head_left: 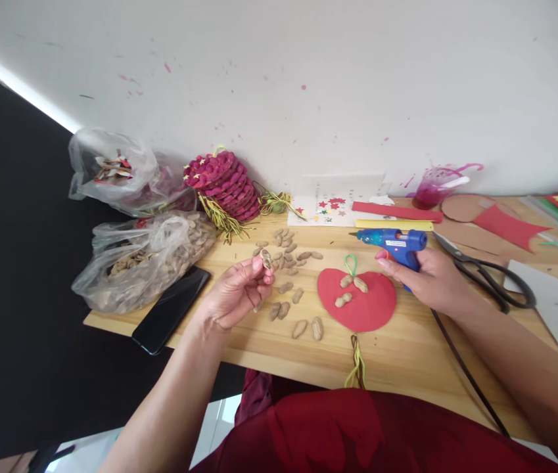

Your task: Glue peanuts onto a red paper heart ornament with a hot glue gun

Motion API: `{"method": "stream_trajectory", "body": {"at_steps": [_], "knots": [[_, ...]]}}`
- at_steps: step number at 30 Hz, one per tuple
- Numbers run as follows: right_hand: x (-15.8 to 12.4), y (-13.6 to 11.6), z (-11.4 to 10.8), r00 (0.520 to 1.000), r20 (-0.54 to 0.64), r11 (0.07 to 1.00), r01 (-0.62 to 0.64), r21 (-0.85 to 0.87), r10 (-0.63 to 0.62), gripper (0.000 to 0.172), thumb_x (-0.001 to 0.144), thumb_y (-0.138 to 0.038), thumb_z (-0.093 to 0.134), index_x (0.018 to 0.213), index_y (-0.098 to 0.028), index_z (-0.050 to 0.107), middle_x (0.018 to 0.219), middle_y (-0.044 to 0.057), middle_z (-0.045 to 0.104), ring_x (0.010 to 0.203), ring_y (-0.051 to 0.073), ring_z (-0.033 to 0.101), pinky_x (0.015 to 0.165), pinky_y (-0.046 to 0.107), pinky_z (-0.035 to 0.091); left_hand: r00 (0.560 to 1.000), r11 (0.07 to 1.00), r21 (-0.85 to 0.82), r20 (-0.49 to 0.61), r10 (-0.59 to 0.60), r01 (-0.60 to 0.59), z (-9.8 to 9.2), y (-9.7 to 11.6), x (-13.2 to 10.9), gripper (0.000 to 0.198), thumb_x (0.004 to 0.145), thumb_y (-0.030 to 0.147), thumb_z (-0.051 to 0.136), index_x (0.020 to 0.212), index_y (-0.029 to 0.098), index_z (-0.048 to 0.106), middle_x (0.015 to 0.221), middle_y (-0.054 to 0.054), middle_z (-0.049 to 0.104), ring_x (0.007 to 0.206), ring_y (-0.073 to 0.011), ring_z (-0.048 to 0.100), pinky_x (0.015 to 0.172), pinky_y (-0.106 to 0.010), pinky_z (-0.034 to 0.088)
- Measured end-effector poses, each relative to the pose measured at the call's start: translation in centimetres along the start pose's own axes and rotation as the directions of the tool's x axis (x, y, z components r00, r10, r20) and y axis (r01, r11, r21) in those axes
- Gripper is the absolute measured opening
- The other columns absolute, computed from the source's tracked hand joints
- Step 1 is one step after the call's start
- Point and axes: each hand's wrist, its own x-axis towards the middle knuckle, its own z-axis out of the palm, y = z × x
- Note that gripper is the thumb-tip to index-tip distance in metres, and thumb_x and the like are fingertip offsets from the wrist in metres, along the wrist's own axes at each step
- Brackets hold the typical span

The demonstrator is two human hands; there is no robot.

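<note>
My left hand (236, 289) is raised over the wooden table (407, 355) and pinches a peanut shell (266, 258) between thumb and fingertips. My right hand (426, 279) grips a blue glue gun (394, 242), its nozzle pointing left. Between the hands lies a red heart-shaped cutout (357, 301) with a green loop on top, three peanut shells stuck on it and a yellow-green tassel below. Loose peanut shells (291, 253) are scattered beside my left hand.
A black phone (173, 309) and two plastic bags (135, 259) lie at the left edge. A dark red shell ornament (224, 184) sits by the wall. Black scissors (490, 272), red and yellow paper strips (397, 213), star stickers and a pink cup (431, 190) are on the right.
</note>
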Motion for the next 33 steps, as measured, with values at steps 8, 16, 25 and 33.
{"method": "stream_trajectory", "body": {"at_steps": [8, 16, 25, 33], "knots": [[0.0, -0.4, 0.0, 1.0, 0.006, 1.0, -0.001, -0.007, 0.001, 0.038, 0.084, -0.058, 0.073, 0.094, -0.022, 0.079, 0.085, 0.005, 0.079, 0.085, 0.03, 0.076, 0.083, 0.045, 0.059, 1.0, 1.0, -0.017, -0.008, -0.013, 0.013, 0.5, 0.1, -0.8, 0.04, 0.063, 0.036, 0.099, 0.072, 0.015, 0.067, 0.075, -0.001, 0.063, 0.068, -0.0073, 0.056, 0.055, -0.015, 0.044], [0.1, -0.3, 0.0, 0.999, -0.003, 0.999, 0.033, -0.033, -0.033, 0.039, 0.084, -0.057, 0.072, 0.095, -0.021, 0.08, 0.082, 0.007, 0.078, 0.084, 0.031, 0.075, 0.078, 0.044, 0.059, 0.978, 0.904, 0.421, -0.147, 0.148, -0.074, 1.1, 0.2, -2.2, 0.032, 0.06, 0.035, 0.096, 0.079, 0.016, 0.079, 0.074, -0.002, 0.072, 0.064, -0.0109, 0.059, 0.057, -0.022, 0.045], [-0.1, -1.6, -0.2, 1.0, 0.01, 0.998, 0.02, -0.066, -0.02, 0.033, 0.082, -0.055, 0.07, 0.083, -0.023, 0.076, 0.073, 0.006, 0.073, 0.083, 0.031, 0.073, 0.081, 0.044, 0.056, 0.959, 0.43, 0.901, -0.074, 0.273, -0.052, 2.6, -2.0, -3.8, 0.013, 0.074, 0.033, 0.08, 0.078, 0.021, 0.079, 0.061, 0.0, 0.069, 0.054, -0.0148, 0.058, 0.052, -0.027, 0.041], [-0.2, -1.9, -0.2, 0.999, 0.007, 0.998, 0.048, -0.041, -0.047, 0.03, 0.083, -0.051, 0.07, 0.086, -0.021, 0.076, 0.081, 0.006, 0.075, 0.086, 0.03, 0.073, 0.081, 0.042, 0.056, 0.951, 0.113, 0.993, 0.006, 0.308, -0.043, 4.9, -4.1, -2.4, 0.004, 0.079, 0.023, 0.074, 0.075, 0.022, 0.072, 0.071, -0.001, 0.075, 0.062, -0.0192, 0.065, 0.06, -0.032, 0.044]]}}
